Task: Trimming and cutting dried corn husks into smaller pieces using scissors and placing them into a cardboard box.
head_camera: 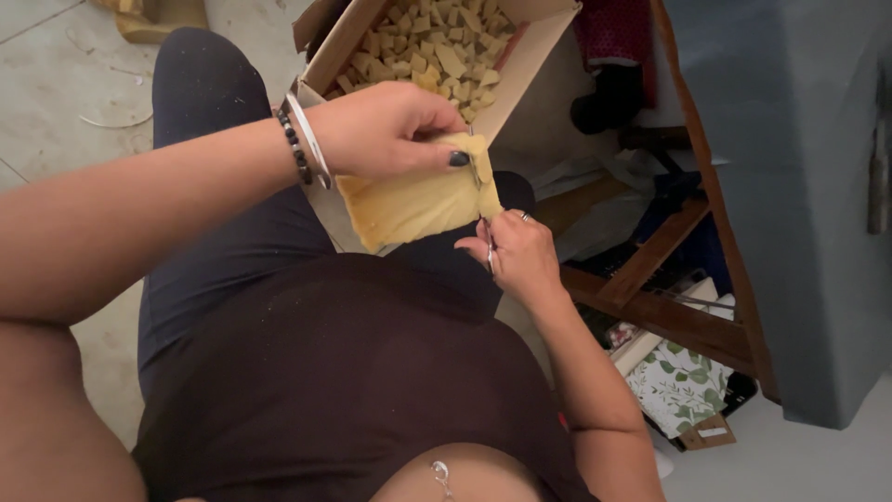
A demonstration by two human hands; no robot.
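Note:
My left hand (386,125) grips the top edge of a flat yellow foam slab (413,200) held above my lap. It wears a beaded bracelet and a metal bangle at the wrist. My right hand (518,253) is closed on a pair of scissors (485,223) whose blades run up into the slab's right edge. Just beyond the slab an open cardboard box (534,51) rests on my legs, holding several small yellow foam cubes (437,46).
A dark wooden frame (669,242) with cluttered shelves stands to the right, next to a grey-blue panel (799,186). A leaf-patterned box (676,386) sits low at the right. Pale tiled floor (65,93) lies to the left.

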